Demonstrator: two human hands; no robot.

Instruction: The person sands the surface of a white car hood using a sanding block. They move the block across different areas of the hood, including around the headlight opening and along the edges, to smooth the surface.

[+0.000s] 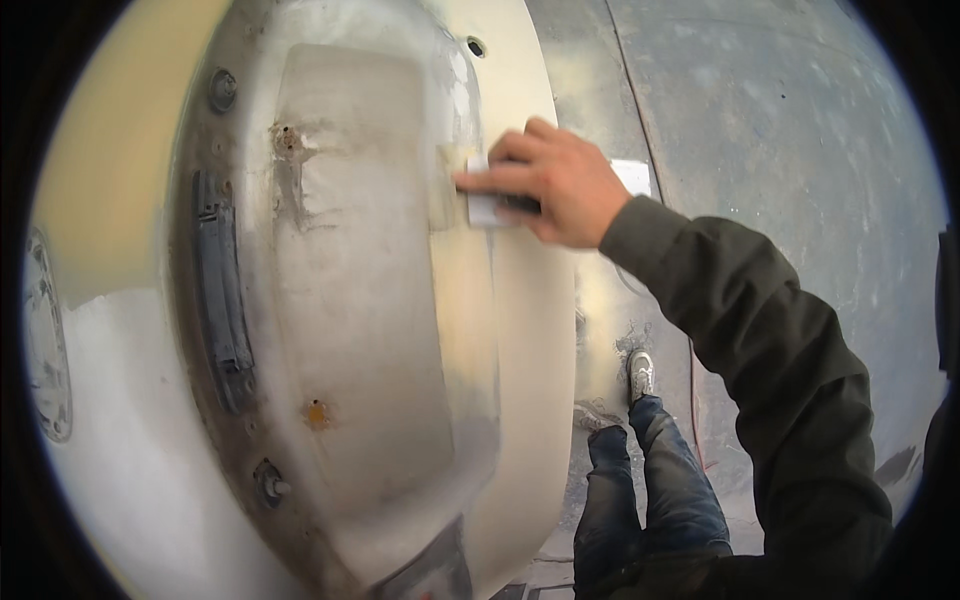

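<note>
My right hand [555, 185] reaches in from the right in a dark olive sleeve, its fingers closed around a small pale flat block [483, 192]. A dark part of the block shows under the fingers, and motion blurs it, so its exact kind is unclear. It lies against the raised edge of a car body panel [530, 340] coated in cream and pale yellow. Beside it the panel has a wide recess [360, 270] with bare, greyish, sanded-looking metal. My left hand is out of view.
A dark strip [222, 280] with a long handle-like fitting runs left of the recess. Rust marks a small hole [317, 413]. A lamp-shaped opening [47, 340] sits at far left. A reddish hose [640, 110] crosses the grey floor [780, 130]; a white piece [632, 177] shows behind my wrist.
</note>
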